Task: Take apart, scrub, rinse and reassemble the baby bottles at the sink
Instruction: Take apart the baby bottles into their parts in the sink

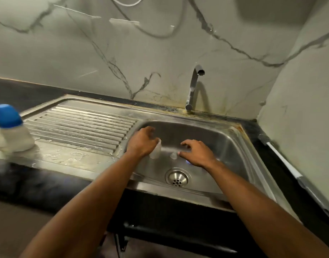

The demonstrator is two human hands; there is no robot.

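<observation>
Hovering inside the sink (232, 144) rim, left hand (141, 142) grips a clear bottle (155, 151); right hand's (195, 151) grip unclear.

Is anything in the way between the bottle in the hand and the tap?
Nothing visible is. The left hand holds the clear bottle over the sink. Between it and the tap there is only open basin, and no water is running.

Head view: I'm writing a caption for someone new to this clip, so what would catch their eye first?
Two bare arms reach over the steel sink: the left hand grips a clear bottle body, the right hand hovers beside it, fingers curled, over a small clear part. At far left, a blue-capped bottle stands on the wet drainboard. The faucet is dry.
</observation>
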